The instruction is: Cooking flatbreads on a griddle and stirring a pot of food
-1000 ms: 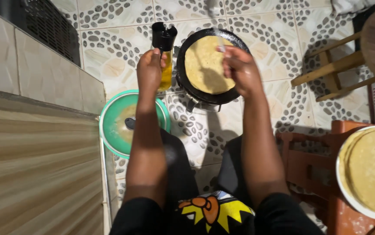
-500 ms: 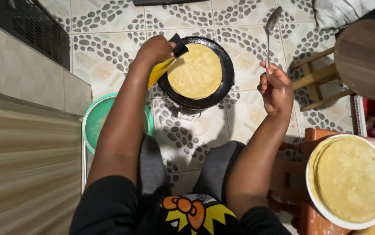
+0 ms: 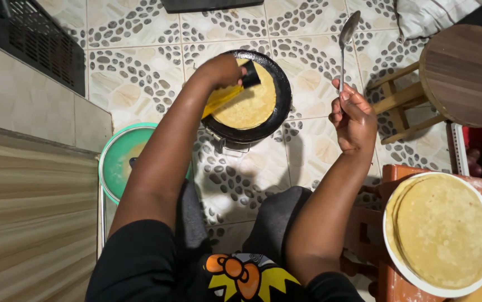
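Below, in the head view, a black pan (image 3: pixel 279 106) is seen on a small stove on the tiled floor (image 3: pixel 140 84), with a round flatbread (image 3: pixel 249 106) lying in it. The left hand (image 3: pixel 218 70) is closed around a yellow bottle (image 3: pixel 221 98) with a black cap, tilted over the pan's left side and touching the flatbread's edge. The right hand (image 3: pixel 356 117) is clamped on a metal spoon (image 3: pixel 346 39), held upright to the right of the pan, apart from it. A green bowl (image 3: pixel 119 162) is set left of the knees. A white plate (image 3: pixel 389 246) stacked with flatbreads is seen at lower right, a wooden stool (image 3: pixel 465 75) at upper right.
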